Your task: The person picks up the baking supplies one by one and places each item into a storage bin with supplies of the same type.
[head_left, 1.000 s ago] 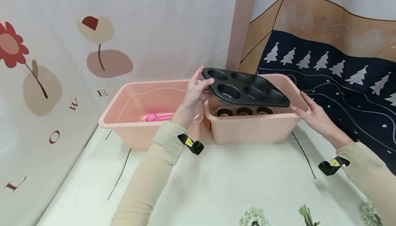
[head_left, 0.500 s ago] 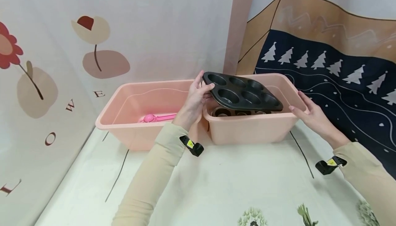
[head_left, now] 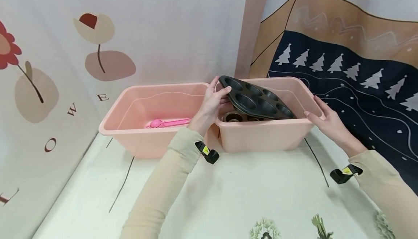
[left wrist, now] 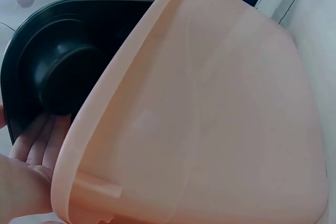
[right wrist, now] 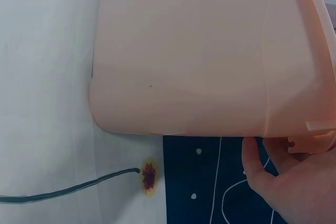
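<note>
My left hand (head_left: pixel 209 107) grips the left end of a black muffin pan (head_left: pixel 256 100), its thumb over the rim and its fingers underneath. The pan slants down to the right inside the right pink plastic bin (head_left: pixel 261 137). Beneath it, a brown muffin pan (head_left: pixel 233 117) shows only partly. At the bin's right front corner my right hand (head_left: pixel 333 124) holds the rim, thumb over the edge and fingers along the outer side. In the left wrist view, the bin wall (left wrist: pixel 210 103) hides most of the black pan (left wrist: pixel 68 72).
A second pink bin (head_left: pixel 163 132) stands close against the left side of the first. Inside it lies a bright pink, long-handled utensil (head_left: pixel 163 123). Both bins rest on a pale patterned cloth (head_left: pixel 235 191), with printed curtains behind.
The black pan has come down lower into the right bin, its right end dropping and covering more of the brown pan. My left hand has lowered with it; the right stays at the rim.
</note>
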A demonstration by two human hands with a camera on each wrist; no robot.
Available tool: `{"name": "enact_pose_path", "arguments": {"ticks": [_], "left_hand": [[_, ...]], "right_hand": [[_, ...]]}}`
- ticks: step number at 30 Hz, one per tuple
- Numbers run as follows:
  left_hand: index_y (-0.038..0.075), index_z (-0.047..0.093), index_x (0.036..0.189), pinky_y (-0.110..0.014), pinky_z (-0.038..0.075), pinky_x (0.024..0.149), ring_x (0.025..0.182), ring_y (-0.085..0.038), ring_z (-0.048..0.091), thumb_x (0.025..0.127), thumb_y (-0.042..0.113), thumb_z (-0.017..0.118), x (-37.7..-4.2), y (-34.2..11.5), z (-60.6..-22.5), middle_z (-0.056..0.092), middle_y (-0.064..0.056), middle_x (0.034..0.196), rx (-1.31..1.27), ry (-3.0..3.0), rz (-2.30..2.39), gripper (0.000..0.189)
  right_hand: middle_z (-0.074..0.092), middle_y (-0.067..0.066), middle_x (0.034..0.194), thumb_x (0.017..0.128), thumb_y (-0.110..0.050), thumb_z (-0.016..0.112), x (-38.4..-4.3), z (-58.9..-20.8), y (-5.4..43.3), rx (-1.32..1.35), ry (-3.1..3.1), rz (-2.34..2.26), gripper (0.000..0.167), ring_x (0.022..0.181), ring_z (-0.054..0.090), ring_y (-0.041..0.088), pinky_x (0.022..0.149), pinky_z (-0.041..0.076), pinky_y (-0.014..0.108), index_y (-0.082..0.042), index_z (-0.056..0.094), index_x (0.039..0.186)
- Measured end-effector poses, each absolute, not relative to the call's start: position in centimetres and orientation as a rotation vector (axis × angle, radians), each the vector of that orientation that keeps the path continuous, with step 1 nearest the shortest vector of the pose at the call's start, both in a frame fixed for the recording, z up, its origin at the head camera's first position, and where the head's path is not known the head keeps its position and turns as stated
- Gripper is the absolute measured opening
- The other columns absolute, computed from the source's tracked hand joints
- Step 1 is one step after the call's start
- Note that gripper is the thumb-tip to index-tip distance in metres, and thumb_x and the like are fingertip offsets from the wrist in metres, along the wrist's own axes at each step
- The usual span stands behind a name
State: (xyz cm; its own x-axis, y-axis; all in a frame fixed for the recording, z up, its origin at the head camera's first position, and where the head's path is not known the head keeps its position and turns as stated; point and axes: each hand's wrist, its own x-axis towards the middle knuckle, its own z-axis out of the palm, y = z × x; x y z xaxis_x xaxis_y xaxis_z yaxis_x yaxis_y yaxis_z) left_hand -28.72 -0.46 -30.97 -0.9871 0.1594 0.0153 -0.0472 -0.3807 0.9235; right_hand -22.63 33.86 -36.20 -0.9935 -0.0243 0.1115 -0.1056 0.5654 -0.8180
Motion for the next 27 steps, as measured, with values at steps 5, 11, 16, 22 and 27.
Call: {"name": "enact_pose_path", "arguments": {"ticks": [5, 11, 16, 22, 27], "left_hand": [[0.013, 0.020, 0.155, -0.039, 0.046, 0.097, 0.114, -0.040, 0.055, 0.095, -0.001, 0.055, -29.0, 0.0, -31.3, 0.040, -0.015, 0.147, 0.130, 1.690, 2.489, 0.071], [0.011, 0.016, 0.155, -0.040, 0.045, 0.098, 0.114, -0.041, 0.055, 0.096, 0.000, 0.053, -29.2, 0.2, -31.4, 0.053, -0.025, 0.132, 0.120, 1.732, 2.448, 0.071], [0.010, 0.015, 0.155, -0.040, 0.044, 0.099, 0.115, -0.039, 0.055, 0.097, 0.000, 0.053, -29.3, 0.1, -31.4, 0.050, -0.023, 0.136, 0.121, 1.767, 2.422, 0.070], [0.005, 0.016, 0.154, -0.044, 0.046, 0.096, 0.113, -0.042, 0.055, 0.098, -0.001, 0.052, -29.5, 0.5, -31.5, 0.042, -0.017, 0.144, 0.140, 1.814, 2.410, 0.067], [0.001, 0.017, 0.153, -0.044, 0.047, 0.094, 0.112, -0.041, 0.056, 0.098, -0.003, 0.050, -29.9, 0.8, -31.4, 0.020, -0.005, 0.153, 0.173, 1.847, 2.395, 0.064]], "right_hand": [[0.007, 0.026, 0.156, 0.099, -0.032, 0.052, -22.4, -36.2, 33.9, 0.088, -2.713, 1.414, 0.080, 0.135, 0.019, 0.051, 0.102, 0.023, 0.068, -0.010, -0.001, 0.155], [0.007, 0.025, 0.157, 0.099, -0.032, 0.052, -22.5, -36.3, 33.9, 0.091, -2.702, 1.414, 0.080, 0.136, 0.019, 0.050, 0.103, 0.024, 0.068, -0.010, -0.001, 0.156], [0.007, 0.024, 0.157, 0.099, -0.035, 0.052, -22.3, -36.0, 33.6, 0.085, -2.698, 1.411, 0.081, 0.136, 0.019, 0.049, 0.103, 0.023, 0.068, -0.011, 0.000, 0.156], [0.007, 0.024, 0.157, 0.099, -0.036, 0.052, -22.0, -36.1, 33.6, 0.101, -2.696, 1.414, 0.082, 0.136, 0.019, 0.050, 0.102, 0.024, 0.069, -0.010, -0.001, 0.156], [0.007, 0.026, 0.157, 0.099, -0.037, 0.052, -22.1, -36.0, 33.5, 0.101, -2.699, 1.410, 0.082, 0.136, 0.018, 0.051, 0.101, 0.023, 0.070, -0.010, -0.001, 0.156]]}}
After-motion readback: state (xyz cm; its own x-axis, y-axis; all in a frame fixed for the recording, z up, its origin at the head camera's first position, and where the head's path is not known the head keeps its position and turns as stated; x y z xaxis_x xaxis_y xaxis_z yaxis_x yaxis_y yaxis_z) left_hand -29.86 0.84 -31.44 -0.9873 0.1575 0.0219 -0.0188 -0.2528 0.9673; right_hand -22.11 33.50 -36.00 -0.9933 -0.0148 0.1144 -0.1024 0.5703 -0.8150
